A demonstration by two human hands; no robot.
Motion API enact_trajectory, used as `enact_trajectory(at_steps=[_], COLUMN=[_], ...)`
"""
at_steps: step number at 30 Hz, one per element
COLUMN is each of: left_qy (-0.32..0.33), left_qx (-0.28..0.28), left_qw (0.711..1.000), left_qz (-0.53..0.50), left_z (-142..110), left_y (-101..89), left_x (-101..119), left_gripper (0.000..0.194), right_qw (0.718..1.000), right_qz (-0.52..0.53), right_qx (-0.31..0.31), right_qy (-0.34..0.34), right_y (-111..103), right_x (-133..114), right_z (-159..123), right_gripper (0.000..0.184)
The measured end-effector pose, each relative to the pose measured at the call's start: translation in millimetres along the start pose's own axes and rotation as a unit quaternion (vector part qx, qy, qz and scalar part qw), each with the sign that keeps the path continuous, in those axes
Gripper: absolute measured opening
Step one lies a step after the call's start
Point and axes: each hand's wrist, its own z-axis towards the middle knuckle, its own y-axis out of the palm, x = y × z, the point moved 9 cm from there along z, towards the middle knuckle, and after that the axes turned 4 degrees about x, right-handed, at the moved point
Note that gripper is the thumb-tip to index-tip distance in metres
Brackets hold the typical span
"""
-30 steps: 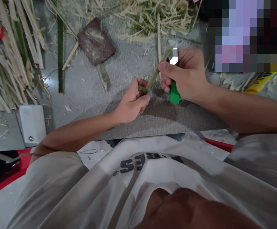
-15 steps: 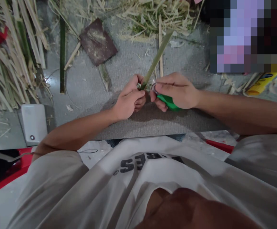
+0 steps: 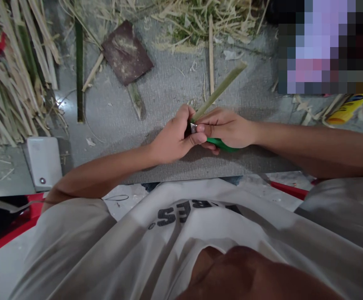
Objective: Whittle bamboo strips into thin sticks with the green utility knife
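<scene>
My left hand (image 3: 173,139) is closed around the near end of a thin green bamboo strip (image 3: 221,88). The strip slants up and to the right over the grey mat (image 3: 168,96). My right hand (image 3: 226,127) is closed on a knife with a green handle (image 3: 220,144). Its small blade tip (image 3: 193,127) shows between my two thumbs, against the strip's near end. Both hands touch each other just above the mat.
Piles of bamboo slivers and shavings (image 3: 9,75) lie at the left and along the top (image 3: 206,16). A dark brown sanding block (image 3: 126,52), a long green strip (image 3: 79,71) and a pale stick (image 3: 211,54) lie on the mat. A white box (image 3: 43,162) sits at left, a yellow container (image 3: 345,110) at right.
My right hand drew the knife back from the strip's far part to its near end, meeting my left hand. The strip swung from steep to a lower slant toward the right.
</scene>
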Motion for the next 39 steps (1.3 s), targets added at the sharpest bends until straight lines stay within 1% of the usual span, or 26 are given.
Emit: enact_trajectory(at_steps=[2,8,12,16,19,22,24,27,29,31,33,36,39], left_qy=[-0.012,-0.018,-0.031,-0.015,-0.009,-0.022,-0.037,-0.047,-0.041,-0.028,-0.017,-0.013,-0.001], left_qx=[0.002,0.008,0.002,0.013,0.032,0.035,0.025,0.004,-0.006,-0.01,-0.012,-0.007,0.01], left_qw=[1.0,1.0,0.999,1.0,0.999,0.999,0.999,0.998,0.999,0.999,1.0,1.0,1.0], left_qz=[-0.003,0.002,-0.007,0.012,0.032,0.024,-0.007,-0.035,-0.026,-0.016,-0.008,0.002,0.014], left_z=[-1.3,-2.5,-3.5,-4.4,-4.5,-3.6,-2.8,-2.2,-1.9,-1.8,-2.2,-3.8,-5.0], left_y=[-0.5,-1.6,0.0,-0.6,-3.4,-4.6,-3.7,-0.7,0.7,1.5,2.2,2.4,0.2], left_x=[-0.8,0.8,-2.3,-3.0,-3.6,-4.8,-5.6,-4.9,-3.4,-2.0,-1.3,-2.5,-4.6], left_gripper=[0.067,0.061,0.057,0.055,0.052,0.051,0.051,0.056,0.059,0.062,0.063,0.064,0.064], right_qw=[1.0,1.0,1.0,1.0,0.998,0.995,0.997,1.0,0.999,0.999,0.999,0.999,0.999], right_qz=[0.005,0.009,0.001,-0.002,-0.011,-0.015,-0.012,0.006,0.022,0.032,0.035,0.035,0.035], right_qx=[0.007,0.01,0.007,0.01,0.047,0.084,0.074,0.027,0.005,-0.005,-0.014,-0.008,0.018], right_qy=[0.009,0.028,0.004,-0.023,-0.051,-0.048,-0.03,-0.003,0.024,0.041,0.03,0.008,0.013], right_y=[0.5,0.7,0.6,2.7,0.7,-3.2,-2.4,1.8,3.4,4.0,5.4,5.6,3.0], right_x=[0.9,3.2,2.1,0.4,-3.5,-2.8,-0.2,2.7,6.0,8.5,7.0,4.8,7.0], right_z=[0.2,0.4,0.4,0.5,-0.2,-1.0,-0.6,0.5,0.9,1.1,1.4,1.6,1.0], right_gripper=[0.058,0.059,0.055,0.052,0.055,0.06,0.062,0.061,0.06,0.059,0.058,0.055,0.055])
